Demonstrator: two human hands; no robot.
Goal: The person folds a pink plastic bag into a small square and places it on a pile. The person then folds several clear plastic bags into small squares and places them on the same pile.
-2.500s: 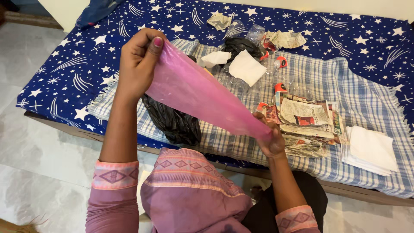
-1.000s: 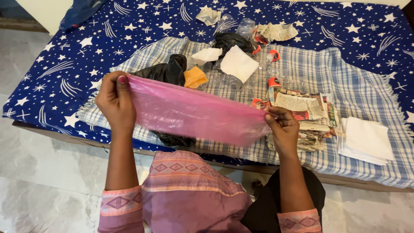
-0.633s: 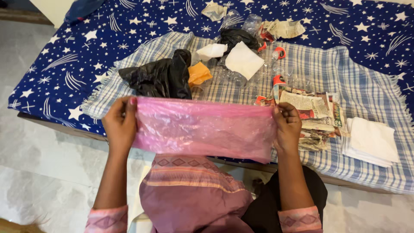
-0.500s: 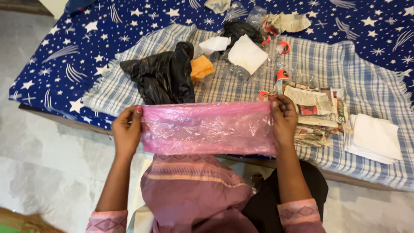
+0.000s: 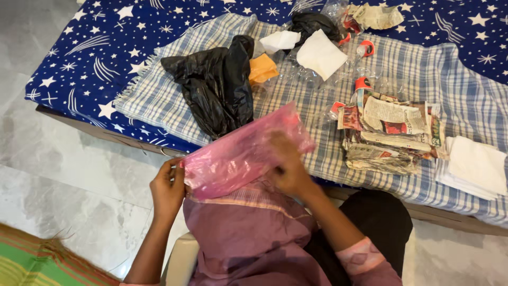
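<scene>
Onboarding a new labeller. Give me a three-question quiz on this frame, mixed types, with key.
1. True or false: the left hand grips an edge of the pink bag.
2. Which lies on the checked cloth just above the pink bag? A) black bag B) white stack C) newspapers
3. Fill in: the right hand rests against the ___ bag.

Key: 1 true; 2 A; 3 pink.
</scene>
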